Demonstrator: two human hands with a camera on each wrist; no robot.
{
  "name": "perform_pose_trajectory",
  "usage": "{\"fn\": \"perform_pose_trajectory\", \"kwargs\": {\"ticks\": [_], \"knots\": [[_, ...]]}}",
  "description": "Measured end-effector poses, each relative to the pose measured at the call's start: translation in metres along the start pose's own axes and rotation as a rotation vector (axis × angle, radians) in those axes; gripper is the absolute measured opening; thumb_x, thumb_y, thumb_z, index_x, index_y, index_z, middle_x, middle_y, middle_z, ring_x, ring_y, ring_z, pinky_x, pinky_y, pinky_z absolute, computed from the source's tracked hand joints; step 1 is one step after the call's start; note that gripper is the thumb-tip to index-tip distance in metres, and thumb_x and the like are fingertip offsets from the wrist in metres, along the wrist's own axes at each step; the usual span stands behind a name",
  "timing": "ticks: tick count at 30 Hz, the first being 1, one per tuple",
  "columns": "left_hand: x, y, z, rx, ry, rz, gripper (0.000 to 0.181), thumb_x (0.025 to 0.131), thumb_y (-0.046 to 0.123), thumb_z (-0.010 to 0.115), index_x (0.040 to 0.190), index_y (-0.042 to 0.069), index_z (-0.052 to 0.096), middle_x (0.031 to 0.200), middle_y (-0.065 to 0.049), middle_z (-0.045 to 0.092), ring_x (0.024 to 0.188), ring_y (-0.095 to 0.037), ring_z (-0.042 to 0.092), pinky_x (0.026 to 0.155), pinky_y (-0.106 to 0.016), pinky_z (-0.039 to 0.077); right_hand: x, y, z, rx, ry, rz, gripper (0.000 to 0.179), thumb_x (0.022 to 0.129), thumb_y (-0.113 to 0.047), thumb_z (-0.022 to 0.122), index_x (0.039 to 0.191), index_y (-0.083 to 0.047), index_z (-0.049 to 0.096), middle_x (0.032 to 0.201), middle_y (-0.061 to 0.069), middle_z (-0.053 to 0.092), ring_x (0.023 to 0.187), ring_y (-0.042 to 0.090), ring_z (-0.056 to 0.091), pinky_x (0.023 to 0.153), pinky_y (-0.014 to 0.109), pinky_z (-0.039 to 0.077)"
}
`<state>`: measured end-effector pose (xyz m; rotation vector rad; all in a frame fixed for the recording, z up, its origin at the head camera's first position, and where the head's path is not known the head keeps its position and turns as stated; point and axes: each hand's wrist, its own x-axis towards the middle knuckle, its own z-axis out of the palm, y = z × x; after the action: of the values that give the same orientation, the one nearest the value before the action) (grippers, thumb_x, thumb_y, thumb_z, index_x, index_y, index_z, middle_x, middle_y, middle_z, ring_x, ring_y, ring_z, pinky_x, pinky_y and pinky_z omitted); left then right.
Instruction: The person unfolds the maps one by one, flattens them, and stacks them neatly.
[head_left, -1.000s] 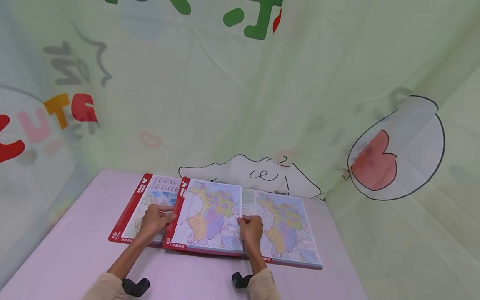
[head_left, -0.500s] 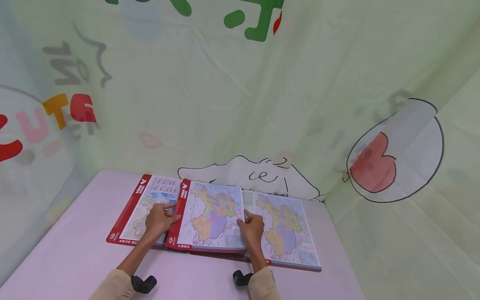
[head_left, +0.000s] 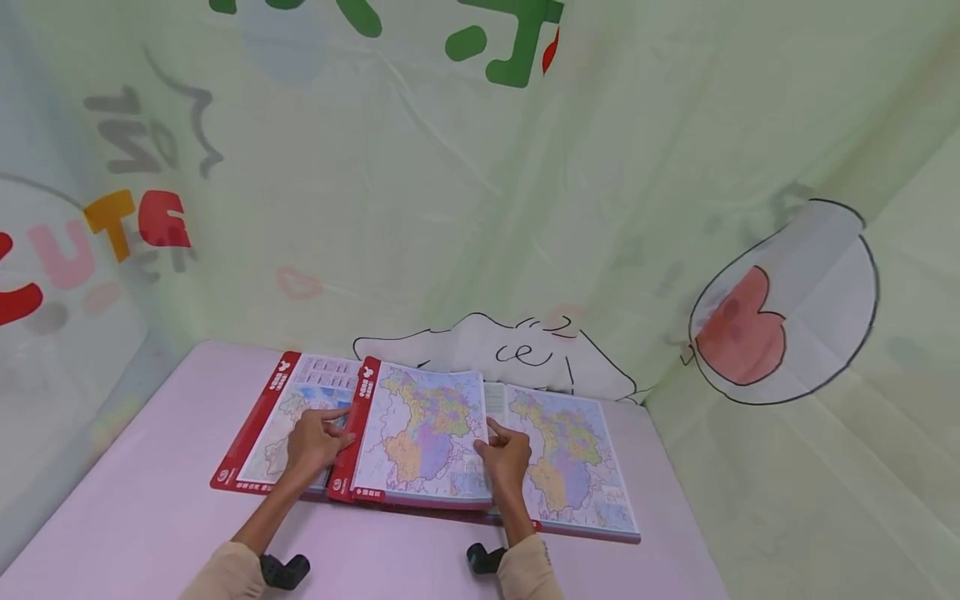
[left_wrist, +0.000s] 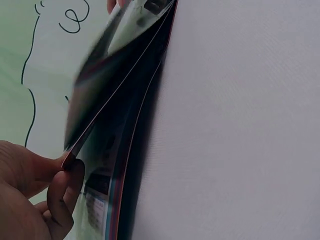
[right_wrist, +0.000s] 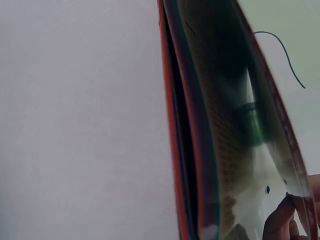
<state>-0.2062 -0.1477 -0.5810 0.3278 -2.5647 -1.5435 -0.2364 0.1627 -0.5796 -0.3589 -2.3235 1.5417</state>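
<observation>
Both hands hold a glossy map sheet (head_left: 423,433) with a red left border, slightly raised over other maps. My left hand (head_left: 315,442) pinches its left edge between thumb and fingers; in the left wrist view that hand (left_wrist: 40,192) grips the sheet's thin edge. My right hand (head_left: 506,458) pinches the right edge, thumb on top; in the right wrist view the hand (right_wrist: 290,217) shows at the lower right. Underneath, a red-bordered map (head_left: 258,442) with small tables at its top lies to the left. Another coloured map (head_left: 566,458) lies to the right.
The maps lie on a pale pink tabletop (head_left: 375,558). A light green curtain (head_left: 420,208) with drawings and letters hangs behind and at the sides, close to the maps' far edges. Dark devices (head_left: 285,572) are strapped at both wrists.
The held map shifted slightly right and towards the person, then a little back left, with the left hand following. Both hands keep their pinch; the maps below stay put.
</observation>
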Motion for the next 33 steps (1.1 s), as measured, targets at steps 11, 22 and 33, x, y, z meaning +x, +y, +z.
{"fn": "perform_pose_trajectory", "kwargs": {"ticks": [11,22,33], "knots": [[0.000,-0.013,-0.024,0.101,0.076,0.054,0.052,0.094,0.008,0.081,0.143,-0.001,0.069,0.096,-0.024,0.081,0.078,-0.032,0.077,0.063,-0.033,0.047,0.010,-0.005,-0.018,-0.070,0.026,-0.020,0.042,0.084,0.005,0.085,0.124,-0.009,0.083,0.090,0.015,0.071,0.077,0.023,0.063,0.067,0.033,0.044],[0.006,-0.027,-0.054,0.143,0.118,0.058,0.051,0.098,0.011,0.078,0.145,-0.001,0.066,0.104,-0.030,0.080,0.083,-0.038,0.078,0.058,-0.033,0.049,0.024,0.001,-0.059,-0.125,0.090,0.054,0.045,0.086,0.003,0.084,0.129,-0.010,0.081,0.095,0.018,0.071,0.085,0.028,0.061,0.074,0.036,0.043],[0.007,-0.036,-0.085,0.194,0.225,0.030,0.045,0.098,0.008,0.074,0.140,-0.007,0.067,0.102,-0.035,0.077,0.093,-0.049,0.073,0.071,-0.044,0.042,0.047,0.030,-0.090,-0.173,0.210,0.030,0.046,0.083,0.006,0.082,0.126,-0.008,0.081,0.097,0.025,0.076,0.083,0.035,0.068,0.070,0.041,0.046]]}}
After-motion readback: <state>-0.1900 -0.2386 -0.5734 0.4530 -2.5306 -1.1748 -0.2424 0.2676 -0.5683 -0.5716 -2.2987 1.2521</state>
